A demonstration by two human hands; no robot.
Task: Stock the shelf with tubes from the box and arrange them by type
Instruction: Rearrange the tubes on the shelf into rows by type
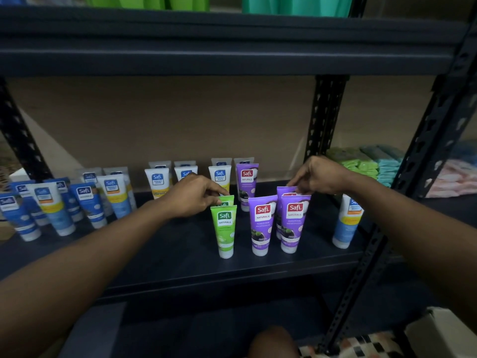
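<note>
Your left grip point(196, 196) pinches top of rear green tube point(227, 201), upright mid-shelf point(180, 250), just behind front green tube point(224, 228). Right grip point(318, 177) pinches top of rear purple tube point(283, 190). Blue/white tubes point(113, 197) stand further left.

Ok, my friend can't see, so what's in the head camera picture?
A person's left hand pinches the top of a green tube and the right hand pinches the top of a purple tube, both standing cap-down on a dark shelf. More purple tubes stand nearby, and blue and white tubes fill the left side.
</note>
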